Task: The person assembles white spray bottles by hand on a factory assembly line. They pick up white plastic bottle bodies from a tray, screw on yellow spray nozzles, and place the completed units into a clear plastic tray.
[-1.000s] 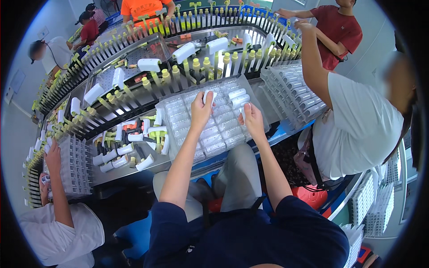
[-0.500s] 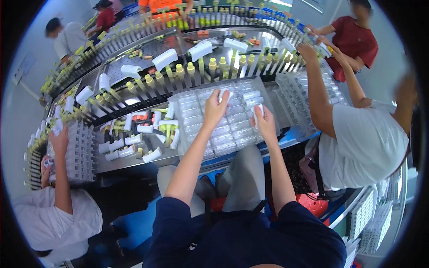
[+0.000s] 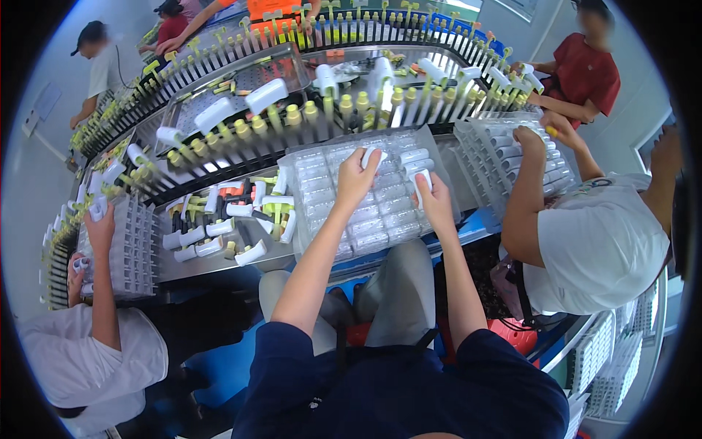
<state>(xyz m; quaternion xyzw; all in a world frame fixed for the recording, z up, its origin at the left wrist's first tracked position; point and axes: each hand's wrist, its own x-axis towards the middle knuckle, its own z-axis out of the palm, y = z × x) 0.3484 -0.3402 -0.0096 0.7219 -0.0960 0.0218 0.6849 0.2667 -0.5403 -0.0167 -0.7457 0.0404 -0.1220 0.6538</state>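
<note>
My left hand (image 3: 357,179) is closed round a small white curved plastic cover (image 3: 371,156), thumb and fingers on its sides. A second white plastic cover (image 3: 422,183) is gripped upright in my right hand (image 3: 436,201). Both hands are just above a clear plastic tray (image 3: 318,218) with rows of rounded pockets, lying in front of me. Two white covers (image 3: 414,155) rest in pockets at its far right, beyond my right hand. Most other pockets show only clear plastic. Whether my hands touch the tray, I cannot tell.
Beyond the tray curves a line of black posts with yellow-green tops (image 3: 294,115), some carrying white covers (image 3: 267,95). Left of the tray lies a pile of loose white, green and orange parts (image 3: 238,212). Co-workers sit close on both sides, the right one at another tray (image 3: 479,157).
My hands have barely moved; the covers in them are turned slightly. The posts' white covers have shifted along the line. The right co-worker's hands have come down from the line to their tray.
</note>
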